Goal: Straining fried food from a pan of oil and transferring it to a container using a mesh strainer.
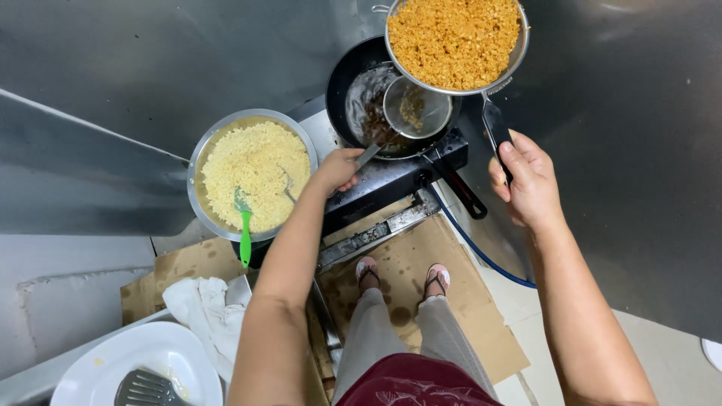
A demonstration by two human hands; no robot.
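Observation:
My right hand [526,180] grips the black handle of a large metal strainer [455,45] heaped with fried golden-orange crumbs, held up over the far rim of a black frying pan [353,75]. My left hand [338,169] holds the handle of a small wire skimmer [416,109] whose bowl, with a few dark bits in it, hangs over the oil in the pan. The pan rests on a black single-burner stove [391,180] on the floor.
Left of the stove is a metal bowl [252,174] of pale yellow crumbs with a green-handled spatula [244,225]. A white plate [143,368] with a slotted turner and a white cloth [203,308] lie at lower left. Cardboard [429,263] lies under my sandalled feet. A blue hose [481,252] runs right.

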